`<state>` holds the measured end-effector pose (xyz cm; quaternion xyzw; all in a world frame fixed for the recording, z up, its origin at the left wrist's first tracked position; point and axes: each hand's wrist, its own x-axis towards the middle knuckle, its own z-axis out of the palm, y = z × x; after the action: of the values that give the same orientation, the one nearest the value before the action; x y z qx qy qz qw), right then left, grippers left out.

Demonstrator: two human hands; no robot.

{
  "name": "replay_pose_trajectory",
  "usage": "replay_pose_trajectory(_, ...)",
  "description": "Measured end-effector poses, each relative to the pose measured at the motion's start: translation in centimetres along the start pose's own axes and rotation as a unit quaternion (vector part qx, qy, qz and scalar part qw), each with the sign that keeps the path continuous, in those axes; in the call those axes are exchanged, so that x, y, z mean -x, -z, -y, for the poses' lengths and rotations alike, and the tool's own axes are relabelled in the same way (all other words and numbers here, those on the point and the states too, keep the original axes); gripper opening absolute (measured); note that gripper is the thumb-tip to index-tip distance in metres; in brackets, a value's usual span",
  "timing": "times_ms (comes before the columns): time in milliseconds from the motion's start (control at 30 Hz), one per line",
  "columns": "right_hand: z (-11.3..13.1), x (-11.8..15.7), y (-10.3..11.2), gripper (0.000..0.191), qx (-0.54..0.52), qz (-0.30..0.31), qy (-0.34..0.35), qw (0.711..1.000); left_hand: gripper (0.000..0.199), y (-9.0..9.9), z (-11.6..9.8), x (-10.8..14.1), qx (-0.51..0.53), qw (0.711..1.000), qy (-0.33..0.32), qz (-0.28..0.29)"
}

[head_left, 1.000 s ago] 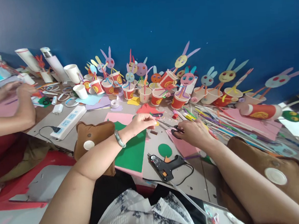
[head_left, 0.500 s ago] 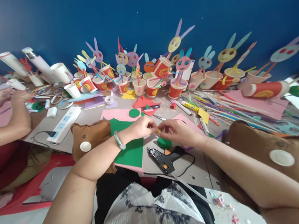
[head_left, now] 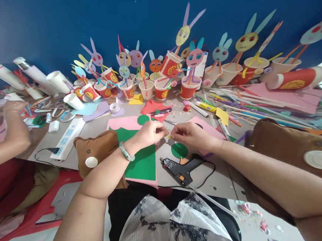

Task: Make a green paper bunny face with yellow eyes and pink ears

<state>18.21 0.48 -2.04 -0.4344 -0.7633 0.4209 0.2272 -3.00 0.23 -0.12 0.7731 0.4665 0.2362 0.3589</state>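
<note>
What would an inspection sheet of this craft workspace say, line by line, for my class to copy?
Surface: grey table, crowded.
Job's things: green sheet over pink paper; green circle; glue gun.
Clutter: loose coloured strips at right; scraps below the table.
Hands: right hand pinches a tiny yellow piece; left hand pinched close by, contents unclear.
Cables: black cord loops beside the glue gun; black plug at the power strip.
Surroundings: blue wall behind cups with paper faces; another person's arms at left.

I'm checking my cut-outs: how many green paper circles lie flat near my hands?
2: one circle on the pink paper beyond your left hand, another circle beyond the glue gun. More may be hidden.
</note>
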Motion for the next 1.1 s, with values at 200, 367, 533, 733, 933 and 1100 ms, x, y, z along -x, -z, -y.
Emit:
replay_pose_trajectory(200, 0.3, 0.0, 0.2, 0.015, 0.121, 0.062, 0.022, 0.99, 0.01, 1.2, 0.9, 0.1, -0.24, 0.968, -0.007, -0.072)
replay_pose_trajectory(367, 0.5, -0.1, -0.4, 0.013, 0.212, 0.059, 0.029, 0.975, 0.036, 0.8, 1.2, 0.5, -0.362, 0.931, 0.026, -0.028)
replay_pose_trajectory(533, 0.9, 0.0, -0.7, 0.015, 0.275, 0.058, 0.04, 0.959, 0.031, 1.5, 2.1, 0.3, -0.322, 0.945, 0.049, -0.036)
replay_pose_trajectory(733, 1.1, 0.0, -0.5, 0.016, 0.271, 0.063, 0.032, 0.96, 0.036, 2.4, 2.5, 0.2, -0.206, 0.977, 0.027, -0.044)
replay_pose_trajectory(933, 0.6, -0.2, -0.8, 0.014, 0.273, 0.054, 0.029, 0.96, 0.023, 0.2, 1.6, -0.2, -0.306, 0.948, -0.091, 0.008)
replay_pose_trajectory(1100, 0.5, -0.2, -0.8, 0.013, 0.274, 0.053, 0.025, 0.96, 0.011, 0.0, 1.2, -0.3, -0.293, 0.952, -0.093, -0.007)
